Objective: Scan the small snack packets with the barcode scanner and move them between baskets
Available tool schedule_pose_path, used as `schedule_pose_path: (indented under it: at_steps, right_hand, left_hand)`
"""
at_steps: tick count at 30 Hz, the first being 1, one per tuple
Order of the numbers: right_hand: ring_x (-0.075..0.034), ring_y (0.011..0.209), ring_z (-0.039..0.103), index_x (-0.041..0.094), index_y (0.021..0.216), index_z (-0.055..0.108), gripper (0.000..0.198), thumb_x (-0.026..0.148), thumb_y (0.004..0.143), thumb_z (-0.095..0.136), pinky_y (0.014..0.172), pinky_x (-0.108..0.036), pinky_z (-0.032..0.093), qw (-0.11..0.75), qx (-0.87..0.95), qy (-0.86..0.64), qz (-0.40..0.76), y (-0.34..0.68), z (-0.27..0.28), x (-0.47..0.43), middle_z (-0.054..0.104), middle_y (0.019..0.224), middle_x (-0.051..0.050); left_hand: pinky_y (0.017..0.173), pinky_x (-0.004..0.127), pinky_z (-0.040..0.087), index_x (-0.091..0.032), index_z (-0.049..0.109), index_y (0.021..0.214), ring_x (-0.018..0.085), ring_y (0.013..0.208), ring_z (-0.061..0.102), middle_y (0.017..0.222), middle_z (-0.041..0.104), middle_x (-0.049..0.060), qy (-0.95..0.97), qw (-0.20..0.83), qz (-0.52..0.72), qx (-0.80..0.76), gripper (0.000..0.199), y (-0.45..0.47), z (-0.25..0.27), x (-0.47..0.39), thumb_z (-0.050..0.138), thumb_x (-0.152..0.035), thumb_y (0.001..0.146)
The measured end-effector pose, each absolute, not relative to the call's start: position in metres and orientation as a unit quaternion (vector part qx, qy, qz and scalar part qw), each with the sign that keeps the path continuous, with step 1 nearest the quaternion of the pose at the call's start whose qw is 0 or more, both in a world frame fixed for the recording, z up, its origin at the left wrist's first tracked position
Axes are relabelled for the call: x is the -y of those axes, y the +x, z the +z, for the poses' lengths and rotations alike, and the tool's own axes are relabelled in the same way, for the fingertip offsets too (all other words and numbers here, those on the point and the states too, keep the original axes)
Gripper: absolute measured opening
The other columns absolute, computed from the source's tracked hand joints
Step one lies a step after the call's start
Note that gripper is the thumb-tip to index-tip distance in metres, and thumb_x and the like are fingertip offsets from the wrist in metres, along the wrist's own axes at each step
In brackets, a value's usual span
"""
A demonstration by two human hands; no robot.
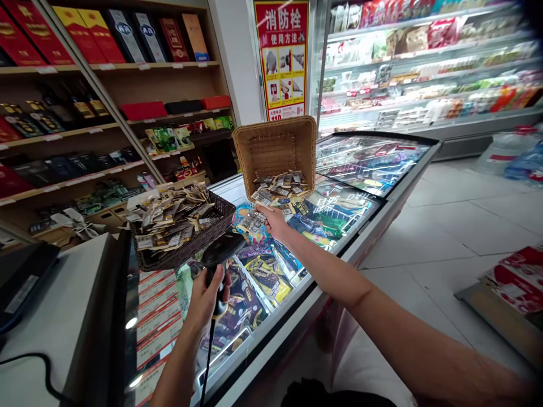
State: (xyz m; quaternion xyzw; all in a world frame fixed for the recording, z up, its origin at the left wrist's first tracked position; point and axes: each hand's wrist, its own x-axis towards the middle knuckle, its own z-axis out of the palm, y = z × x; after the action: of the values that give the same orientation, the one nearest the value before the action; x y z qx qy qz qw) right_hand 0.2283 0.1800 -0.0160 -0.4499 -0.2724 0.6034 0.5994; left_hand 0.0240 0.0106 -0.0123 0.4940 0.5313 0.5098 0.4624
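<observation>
My left hand (209, 291) is wrapped round the handle of a black barcode scanner (223, 249), whose cord hangs down toward me. The scanner's head points forward and right over the freezer's glass top. Farther out, my right hand (274, 221) pinches a small flat snack packet (253, 221) at its edge. Just beyond that hand, a tan wicker basket (275, 148) stands tilted with its opening toward me, several similar packets lying in its lower part. To the left, a dark wicker basket (212, 226) is heaped with many more such packets (169, 217).
Beneath both baskets is a glass-topped chest freezer (369, 232) holding bagged goods. A counter (80, 299) with a black device and cable stands at the left. Shelves (161, 66) of boxes and bottles rise behind. At right are water jugs (507, 150) and a red carton (520, 280).
</observation>
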Motion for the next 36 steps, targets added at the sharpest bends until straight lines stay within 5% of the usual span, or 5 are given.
schedule_pose_path:
  at_steps: [8, 25, 36]
  right_hand:
    - [-0.008, 0.045, 0.031, 0.018, 0.114, 0.069, 0.029, 0.028, 0.09, 0.081, 0.038, -0.022, 0.025, 0.603, 0.251, -0.453, 0.607, 0.234, -0.03, -0.193, 0.032, 0.054, 0.012]
    - [-0.007, 0.045, 0.029, 0.019, 0.098, 0.068, 0.015, 0.027, 0.092, 0.079, 0.04, -0.023, 0.024, 0.579, 0.271, -0.469, 0.609, 0.233, -0.032, -0.194, 0.03, 0.053, 0.012]
    - [-0.007, 0.046, 0.03, 0.017, 0.108, 0.069, 0.016, 0.023, 0.095, 0.075, 0.04, -0.023, 0.024, 0.574, 0.275, -0.459, 0.62, 0.236, -0.03, -0.191, 0.033, 0.054, 0.011]
  left_hand:
    - [0.043, 0.02, 0.038, -0.019, 0.058, 0.079, 0.006, 0.045, 0.052, 0.074, 0.067, 0.0, 0.505, 0.456, 0.497, -0.538, 0.061, 0.026, -0.009, -0.009, 0.076, -0.077, 0.077]
    - [0.043, 0.022, 0.035, -0.018, 0.061, 0.075, 0.01, 0.043, 0.049, 0.049, 0.055, -0.002, 0.543, 0.449, 0.451, -0.548, 0.062, 0.019, -0.019, -0.012, 0.068, -0.08, 0.083]
    - [0.041, 0.022, 0.037, -0.019, 0.057, 0.075, 0.01, 0.043, 0.051, 0.063, 0.058, -0.002, 0.534, 0.449, 0.467, -0.544, 0.062, 0.024, -0.018, -0.014, 0.072, -0.079, 0.079]
